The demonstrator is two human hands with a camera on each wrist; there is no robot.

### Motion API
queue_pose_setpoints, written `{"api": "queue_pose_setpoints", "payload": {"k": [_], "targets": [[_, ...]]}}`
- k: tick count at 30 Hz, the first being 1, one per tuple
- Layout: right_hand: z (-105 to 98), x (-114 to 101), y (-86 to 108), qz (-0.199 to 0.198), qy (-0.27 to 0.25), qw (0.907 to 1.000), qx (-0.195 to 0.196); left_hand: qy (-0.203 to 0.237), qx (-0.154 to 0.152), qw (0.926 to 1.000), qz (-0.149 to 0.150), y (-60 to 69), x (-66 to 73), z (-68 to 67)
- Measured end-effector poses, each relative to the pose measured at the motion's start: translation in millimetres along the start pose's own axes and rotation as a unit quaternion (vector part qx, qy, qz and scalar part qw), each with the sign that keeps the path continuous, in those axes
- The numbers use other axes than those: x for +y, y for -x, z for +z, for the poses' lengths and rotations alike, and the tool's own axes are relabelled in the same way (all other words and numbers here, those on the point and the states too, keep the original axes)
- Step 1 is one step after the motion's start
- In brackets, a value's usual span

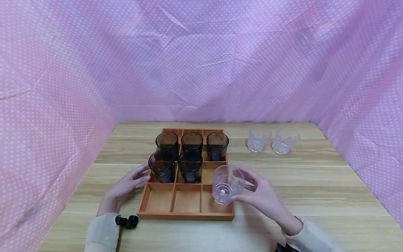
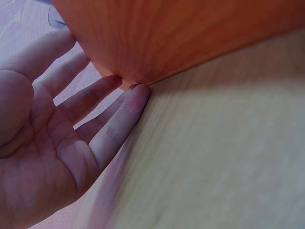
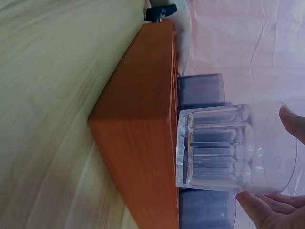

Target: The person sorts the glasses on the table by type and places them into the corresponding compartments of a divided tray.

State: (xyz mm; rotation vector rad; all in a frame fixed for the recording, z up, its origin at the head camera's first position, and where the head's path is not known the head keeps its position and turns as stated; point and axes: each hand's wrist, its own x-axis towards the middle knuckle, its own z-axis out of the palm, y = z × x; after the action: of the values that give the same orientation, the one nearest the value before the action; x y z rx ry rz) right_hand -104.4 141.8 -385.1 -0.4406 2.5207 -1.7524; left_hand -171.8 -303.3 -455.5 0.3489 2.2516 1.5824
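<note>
Head view first: what does the right hand [image 1: 262,197] have?

It pinches a clear glass [image 1: 227,190] near the rim, the thumb on one side and the fingers on the other.

And where exactly is that glass?

Over the right compartment of the nearest row of a wooden tray [image 1: 185,216], upright. The right wrist view shows its base at about the height of the tray's top edge; whether it touches the wood, I cannot tell.

What about the left hand [image 1: 127,183]?

It is at the left side of the tray. The left wrist view shows the fingers stretched out, slightly spread, with tips against the tray's outer wall, low down by the wooden table [image 1: 318,196].

Does the tray hold anything?

Five dark glasses [image 1: 190,171], see-through and all upright. Three stand side by side in one row; two more stand in the next row nearer the person, in the left and middle compartments.

Any other clear ones?

Two more clear glasses [image 1: 281,147] stand near each other at the far right of the table, well apart from the tray.

And round about?

A pink cloth with white dots [image 1: 220,80] hangs behind the table and along both sides. The person wears pale sleeves [image 1: 102,229], with a black fitting [image 1: 127,222] at the left wrist.
</note>
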Motion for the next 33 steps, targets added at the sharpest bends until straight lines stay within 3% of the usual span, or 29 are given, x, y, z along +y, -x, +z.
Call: {"api": "queue_pose_setpoints", "payload": {"k": [12,20,33], "targets": [[31.9,-11.6,-10.7,0.01,-0.041,0.9986,-0.031,-0.005,0.002,1.0,0.003,1.1,2.7,4.3],[53.3,-19.3,-19.8,-0.022,-0.088,0.994,-0.062,-0.004,0.005,1.0,0.006,3.6,3.1,6.2],[86.8,-39.7,-29.1,-0.04,-0.06,0.9932,-0.091,0.0,0.011,0.9999,0.001,5.2,4.1,11.7]]}}
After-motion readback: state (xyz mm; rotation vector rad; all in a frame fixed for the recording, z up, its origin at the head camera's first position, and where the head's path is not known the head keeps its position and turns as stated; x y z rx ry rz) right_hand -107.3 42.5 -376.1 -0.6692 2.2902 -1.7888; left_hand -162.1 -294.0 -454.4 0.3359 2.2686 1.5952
